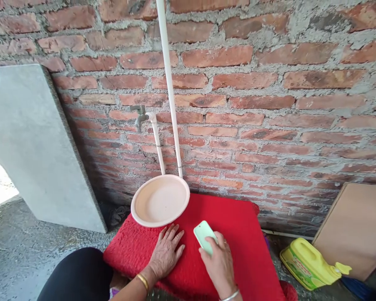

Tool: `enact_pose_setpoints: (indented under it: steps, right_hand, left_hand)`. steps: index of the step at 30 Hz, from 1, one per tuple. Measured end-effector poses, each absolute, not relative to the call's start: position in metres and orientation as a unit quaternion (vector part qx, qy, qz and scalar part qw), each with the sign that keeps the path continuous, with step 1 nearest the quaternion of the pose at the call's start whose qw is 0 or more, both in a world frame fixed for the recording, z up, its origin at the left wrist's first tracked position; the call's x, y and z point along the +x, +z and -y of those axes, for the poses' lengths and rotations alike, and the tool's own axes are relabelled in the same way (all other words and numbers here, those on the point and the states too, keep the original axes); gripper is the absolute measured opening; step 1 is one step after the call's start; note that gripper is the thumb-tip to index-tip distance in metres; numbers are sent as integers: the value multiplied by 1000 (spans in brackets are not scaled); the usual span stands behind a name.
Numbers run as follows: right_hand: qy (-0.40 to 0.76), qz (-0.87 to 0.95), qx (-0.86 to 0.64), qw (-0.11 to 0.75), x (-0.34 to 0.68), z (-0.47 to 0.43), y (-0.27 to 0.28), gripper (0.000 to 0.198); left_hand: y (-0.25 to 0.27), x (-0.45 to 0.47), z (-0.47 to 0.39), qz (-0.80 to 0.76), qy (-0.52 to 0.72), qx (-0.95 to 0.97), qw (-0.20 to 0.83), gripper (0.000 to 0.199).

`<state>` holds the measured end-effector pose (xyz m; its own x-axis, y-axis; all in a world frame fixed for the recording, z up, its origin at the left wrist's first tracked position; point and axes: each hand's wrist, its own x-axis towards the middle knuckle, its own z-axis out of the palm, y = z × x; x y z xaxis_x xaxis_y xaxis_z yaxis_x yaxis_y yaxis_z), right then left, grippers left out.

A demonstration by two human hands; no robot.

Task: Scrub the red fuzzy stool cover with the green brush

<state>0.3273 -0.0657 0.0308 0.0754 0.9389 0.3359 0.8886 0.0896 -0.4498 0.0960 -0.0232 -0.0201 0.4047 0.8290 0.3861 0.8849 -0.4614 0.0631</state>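
My right hand [219,262] is closed around a light-green scrub brush [203,234], a rounded oblong with a small hole near its far end. The brush lies against a red plush rug [235,234], so its underside is hidden. To the left, my left hand [166,251] rests flat on the same rug with its fingers stretched out. Just beyond those fingertips, a pale pink plastic basin [161,200] sits at the rug's far left corner. The rug is draped over a low support that is mostly hidden.
Behind the basin rise a brick wall [232,79], a metal tap [140,118] and white pipes [169,83]. A grey slab [40,142] leans at left. At right are a yellow jug [310,263] and a brown board [357,225]. The floor [15,246] looks wet.
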Motion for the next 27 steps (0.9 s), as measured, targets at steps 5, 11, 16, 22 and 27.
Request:
enact_pose_setpoints:
  steps: [5, 11, 16, 22, 27]
  right_hand:
    - [9, 678, -698, 229, 335, 62, 32, 26]
    - [-14, 561, -764, 317, 460, 89, 20, 34]
    - [-60, 418, -825, 376, 514, 124, 15, 43]
    - [-3, 534, -738, 413, 430, 97, 24, 38]
    - [57, 673, -652, 346, 340, 85, 22, 40]
  left_hand:
    - [-17, 98, 23, 518, -181, -834, 66, 42]
    - [-14, 100, 23, 524, -185, -829, 55, 41]
    - [-13, 102, 23, 526, -186, -828, 45, 41]
    - [-11, 101, 23, 529, -180, -828, 50, 40]
    - [-7, 101, 23, 528, -170, -830, 56, 40]
